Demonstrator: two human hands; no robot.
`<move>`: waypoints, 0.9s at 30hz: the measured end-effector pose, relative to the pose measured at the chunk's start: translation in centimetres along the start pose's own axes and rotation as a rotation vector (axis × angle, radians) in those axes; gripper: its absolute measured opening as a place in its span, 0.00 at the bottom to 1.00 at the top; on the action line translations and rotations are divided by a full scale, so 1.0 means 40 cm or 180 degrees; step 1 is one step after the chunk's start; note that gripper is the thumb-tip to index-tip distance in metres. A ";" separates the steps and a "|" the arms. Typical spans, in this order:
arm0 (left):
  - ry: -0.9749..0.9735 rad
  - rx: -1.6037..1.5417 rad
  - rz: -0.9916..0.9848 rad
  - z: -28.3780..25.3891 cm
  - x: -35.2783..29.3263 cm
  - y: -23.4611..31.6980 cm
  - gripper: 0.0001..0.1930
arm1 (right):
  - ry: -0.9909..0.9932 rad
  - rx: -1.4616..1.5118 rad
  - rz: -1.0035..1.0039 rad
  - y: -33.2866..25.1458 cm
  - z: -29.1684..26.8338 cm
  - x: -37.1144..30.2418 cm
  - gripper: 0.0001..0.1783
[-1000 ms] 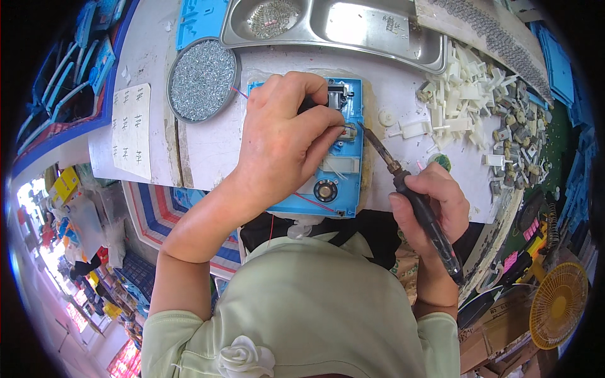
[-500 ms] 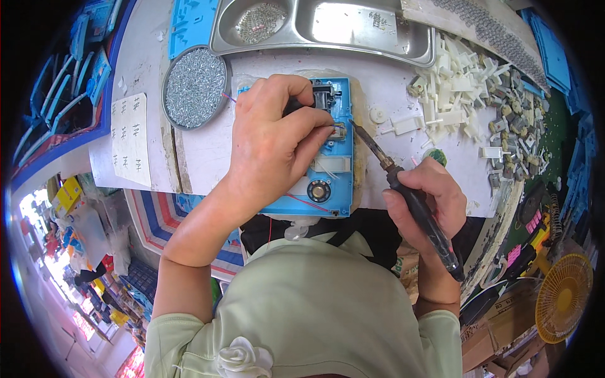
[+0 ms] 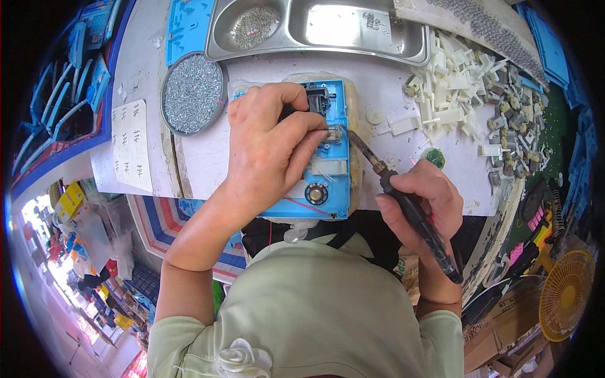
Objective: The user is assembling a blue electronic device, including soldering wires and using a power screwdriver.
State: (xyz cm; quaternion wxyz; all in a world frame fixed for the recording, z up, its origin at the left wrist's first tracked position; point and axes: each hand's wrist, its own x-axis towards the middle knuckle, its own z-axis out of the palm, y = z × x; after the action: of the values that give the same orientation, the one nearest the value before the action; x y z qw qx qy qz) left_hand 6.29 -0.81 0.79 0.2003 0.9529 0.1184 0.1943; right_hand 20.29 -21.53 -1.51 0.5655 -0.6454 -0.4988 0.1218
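Observation:
In front of me lies a blue plastic casing [image 3: 341, 189] with parts set into it: a black piece [image 3: 320, 99], a small metal component [image 3: 334, 135] and a round speaker [image 3: 316, 193]. My left hand [image 3: 265, 142] reaches over its left side, thumb and fingertips pinched at the small metal component; what they pinch is too small to make out. My right hand [image 3: 432, 198] grips a soldering iron [image 3: 413, 211] by its black handle. The iron's tip meets the casing's right part, close to the left fingertips. A thin red wire [image 3: 305, 205] runs past the speaker.
A round dish of small metal screws [image 3: 193, 93] stands left, beside a marked paper sheet [image 3: 132, 146]. A steel compartment tray [image 3: 318, 53] stands behind. White plastic pieces [image 3: 450, 88] and small motors [image 3: 513, 135] are heaped at the right. A green round item [image 3: 433, 157] lies near my right hand.
The soldering iron's tip has shifted slightly left and down, nearer the small metal component. My left hand keeps its pinch there, and the view has shifted a little.

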 end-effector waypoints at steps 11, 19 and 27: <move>0.0114 0.0031 0.0022 0.012 -0.001 -0.004 0.10 | -0.0082 -0.0058 0.0019 0.000 0.006 -0.001 0.22; 0.0136 0.0034 0.0027 0.014 0.000 -0.002 0.10 | -0.0078 0.0017 0.0034 0.002 0.011 -0.007 0.22; 0.0143 0.0011 0.0037 0.013 0.000 -0.003 0.09 | 0.0011 0.0093 0.0072 0.008 0.022 -0.025 0.22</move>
State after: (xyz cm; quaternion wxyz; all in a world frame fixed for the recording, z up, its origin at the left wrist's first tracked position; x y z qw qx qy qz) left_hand 6.48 -0.86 0.30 0.1948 0.9493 0.1178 0.2166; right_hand 19.37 -21.72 -2.48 0.5743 -0.6429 -0.4887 0.1344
